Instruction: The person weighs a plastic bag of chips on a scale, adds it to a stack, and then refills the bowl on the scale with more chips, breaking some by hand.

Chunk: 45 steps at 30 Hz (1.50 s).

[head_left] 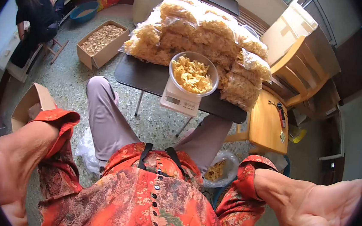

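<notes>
My left hand (1, 172) is raised close to the camera at the left edge, its fingers cut off by the frame. On the other side my right hand (325, 214) shows its palm and wrist, with its fingers also out of view. No held thing shows at either hand. In front of my knees, a clear plastic bowl (213, 75) of yellow, crinkled dried pieces (191, 74) rests on a white digital scale (180, 103) at the edge of a dark table (143, 73). Behind it are stacked several clear bags (216, 32) of similar pieces.
A wooden chair (270, 121) stands right of the table, holding a red-and-black tool (281, 115). An open plastic bag (223, 172) of yellow pieces sits by my leg. A filled cardboard box (87, 57) lies on the floor; a person (36, 14) sits far left.
</notes>
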Each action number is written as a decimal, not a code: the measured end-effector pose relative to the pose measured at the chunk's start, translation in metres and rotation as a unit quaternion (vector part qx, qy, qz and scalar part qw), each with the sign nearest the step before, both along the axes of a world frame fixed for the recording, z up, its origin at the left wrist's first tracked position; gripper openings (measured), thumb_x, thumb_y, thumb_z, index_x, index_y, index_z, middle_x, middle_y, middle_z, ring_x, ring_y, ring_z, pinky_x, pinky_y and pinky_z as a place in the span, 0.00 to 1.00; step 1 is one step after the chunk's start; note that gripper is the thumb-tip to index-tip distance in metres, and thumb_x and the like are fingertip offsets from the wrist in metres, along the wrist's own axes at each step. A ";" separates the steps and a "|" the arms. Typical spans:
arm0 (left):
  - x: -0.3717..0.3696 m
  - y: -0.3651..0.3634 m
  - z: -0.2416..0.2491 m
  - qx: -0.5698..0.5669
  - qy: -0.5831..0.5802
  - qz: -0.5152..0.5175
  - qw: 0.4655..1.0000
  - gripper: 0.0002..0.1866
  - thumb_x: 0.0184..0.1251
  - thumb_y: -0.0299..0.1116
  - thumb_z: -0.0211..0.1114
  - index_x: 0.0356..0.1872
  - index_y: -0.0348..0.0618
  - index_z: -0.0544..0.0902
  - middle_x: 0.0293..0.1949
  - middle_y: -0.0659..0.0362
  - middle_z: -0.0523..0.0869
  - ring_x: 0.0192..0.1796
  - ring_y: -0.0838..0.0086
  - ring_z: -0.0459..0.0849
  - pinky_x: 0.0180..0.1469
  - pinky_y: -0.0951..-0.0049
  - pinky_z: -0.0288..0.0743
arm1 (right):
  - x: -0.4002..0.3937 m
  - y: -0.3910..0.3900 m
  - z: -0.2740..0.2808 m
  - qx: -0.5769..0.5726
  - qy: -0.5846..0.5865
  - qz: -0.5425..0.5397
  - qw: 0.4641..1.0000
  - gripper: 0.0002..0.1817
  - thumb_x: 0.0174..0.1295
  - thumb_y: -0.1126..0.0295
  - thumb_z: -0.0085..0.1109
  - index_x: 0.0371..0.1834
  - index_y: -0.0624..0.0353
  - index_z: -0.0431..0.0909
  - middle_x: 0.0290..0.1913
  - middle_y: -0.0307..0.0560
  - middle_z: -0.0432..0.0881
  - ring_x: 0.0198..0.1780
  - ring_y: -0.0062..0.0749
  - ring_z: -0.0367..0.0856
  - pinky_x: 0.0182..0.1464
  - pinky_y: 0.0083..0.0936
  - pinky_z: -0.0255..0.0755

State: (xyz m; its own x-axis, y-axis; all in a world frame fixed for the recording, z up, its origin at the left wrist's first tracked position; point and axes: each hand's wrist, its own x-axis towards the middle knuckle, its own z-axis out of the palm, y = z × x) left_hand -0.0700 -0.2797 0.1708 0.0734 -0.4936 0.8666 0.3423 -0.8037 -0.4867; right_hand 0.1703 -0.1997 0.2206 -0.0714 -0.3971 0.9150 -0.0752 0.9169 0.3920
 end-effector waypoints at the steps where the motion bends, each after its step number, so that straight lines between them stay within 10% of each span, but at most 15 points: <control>1: -0.001 -0.003 0.003 0.005 0.004 0.008 1.000 0.19 0.70 0.36 0.67 0.58 0.53 0.70 0.55 0.58 0.73 0.61 0.68 0.68 0.76 0.47 0.50 | 0.001 -0.004 0.006 0.003 0.008 0.008 1.000 0.21 0.61 0.45 0.64 0.49 0.44 0.80 0.39 0.27 0.79 0.36 0.24 0.69 0.57 0.40 0.61; 10: -0.015 0.016 0.045 0.069 0.055 -0.003 0.996 0.23 0.70 0.36 0.67 0.61 0.53 0.67 0.58 0.57 0.70 0.63 0.68 0.65 0.77 0.46 0.48 | 0.052 -0.015 -0.001 0.055 0.101 -0.004 0.993 0.19 0.61 0.47 0.64 0.47 0.45 0.80 0.38 0.28 0.79 0.36 0.24 0.69 0.56 0.40 0.61; 45: 0.039 0.084 -0.044 0.000 -0.118 -0.076 0.990 0.37 0.68 0.36 0.68 0.71 0.55 0.55 0.70 0.56 0.58 0.73 0.67 0.53 0.79 0.44 0.42 | 0.124 -0.043 -0.039 -0.034 0.093 -0.106 0.989 0.14 0.61 0.52 0.63 0.38 0.50 0.78 0.33 0.33 0.76 0.36 0.27 0.69 0.50 0.40 0.62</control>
State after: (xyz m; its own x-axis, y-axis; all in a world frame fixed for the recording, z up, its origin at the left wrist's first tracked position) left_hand -0.0312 -0.1955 0.1271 -0.2062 -0.4829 0.8510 0.3226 -0.8547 -0.4068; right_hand 0.2939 -0.2428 0.1812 0.0266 -0.3288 0.9440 0.1892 0.9290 0.3182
